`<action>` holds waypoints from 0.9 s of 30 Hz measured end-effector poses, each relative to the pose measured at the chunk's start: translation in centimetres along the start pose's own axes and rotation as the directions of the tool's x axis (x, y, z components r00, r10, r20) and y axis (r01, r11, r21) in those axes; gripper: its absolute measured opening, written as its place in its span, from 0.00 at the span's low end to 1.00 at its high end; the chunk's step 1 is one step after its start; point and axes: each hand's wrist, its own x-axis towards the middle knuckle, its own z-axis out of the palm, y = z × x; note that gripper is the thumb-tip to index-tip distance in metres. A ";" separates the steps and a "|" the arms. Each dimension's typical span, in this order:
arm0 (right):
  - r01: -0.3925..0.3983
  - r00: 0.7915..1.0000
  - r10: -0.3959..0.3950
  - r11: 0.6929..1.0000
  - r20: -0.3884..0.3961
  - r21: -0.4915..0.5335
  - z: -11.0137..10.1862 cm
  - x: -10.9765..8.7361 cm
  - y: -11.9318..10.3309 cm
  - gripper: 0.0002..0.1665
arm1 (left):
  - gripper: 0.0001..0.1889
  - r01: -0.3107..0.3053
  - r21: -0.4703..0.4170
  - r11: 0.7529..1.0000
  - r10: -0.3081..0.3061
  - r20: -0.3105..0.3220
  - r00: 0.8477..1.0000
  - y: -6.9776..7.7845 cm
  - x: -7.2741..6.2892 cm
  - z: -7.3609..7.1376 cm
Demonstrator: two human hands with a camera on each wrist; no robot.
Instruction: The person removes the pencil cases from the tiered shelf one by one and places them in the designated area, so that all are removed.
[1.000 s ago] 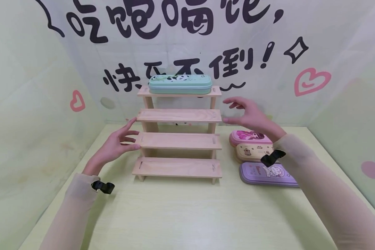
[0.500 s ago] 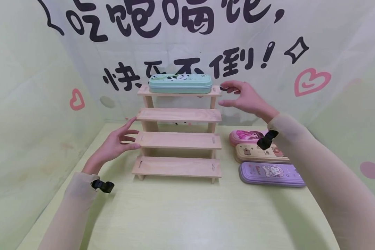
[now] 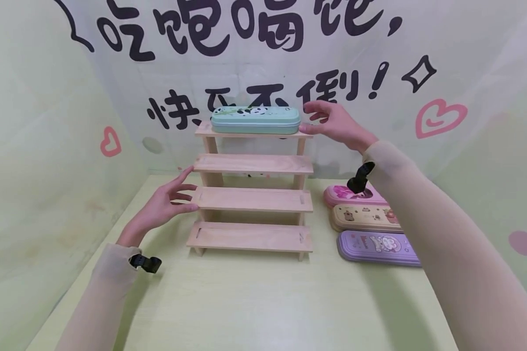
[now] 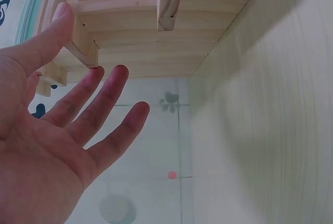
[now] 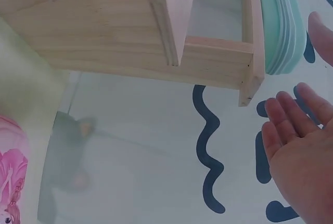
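A four-tier wooden display stand (image 3: 252, 163) stands on the table against the back wall. On its top board lies a mint-green pencil case (image 3: 255, 126) with pandas on the lid. My right hand (image 3: 337, 123) is at the case's right end, thumb tip right by its lower edge and fingers loosely bent. In the right wrist view, that hand's fingers (image 5: 285, 120) spread beside the case, gripping nothing. My left hand (image 3: 161, 207) rests against the stand's left side, one fingertip at the second board and the thumb at the third. Its fingers (image 4: 112, 99) are spread in the left wrist view.
Right of the stand, a pink pencil case (image 3: 334, 195), a beige pencil case (image 3: 364, 217) and a purple pencil case (image 3: 373, 247) lie one in front of another, partly behind my right sleeve. Pale walls with black lettering enclose the table (image 3: 246, 302).
My right hand has risen and moved left, from beside the second board up to the right end of the mint-green pencil case. The left hand stays at the stand's side.
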 end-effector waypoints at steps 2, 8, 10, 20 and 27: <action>0.001 1.000 -0.001 1.000 0.009 0.027 0.0 0.6 -0.1 0.43 | 0.55 -0.003 -0.006 1.000 0.003 0.000 1.000 0.0 0.0 0.0; -0.024 0.999 0.017 0.988 0.041 0.154 0.3 1.8 -0.1 0.44 | 0.55 -0.002 -0.017 1.000 0.002 0.002 1.000 0.0 0.0 0.1; -0.030 0.998 0.022 0.986 0.052 0.162 0.5 2.1 -0.2 0.44 | 0.55 0.000 -0.015 1.000 0.000 0.002 1.000 0.0 0.0 0.1; -0.028 0.999 0.023 0.995 0.047 0.096 1.5 3.0 -0.6 0.44 | 0.54 -0.004 -0.007 1.000 0.004 -0.006 1.000 0.4 0.0 0.1; -0.039 0.999 0.036 0.995 0.039 0.087 2.1 3.3 -0.8 0.41 | 0.54 0.013 -0.009 1.000 -0.013 -0.004 1.000 0.3 -0.1 0.0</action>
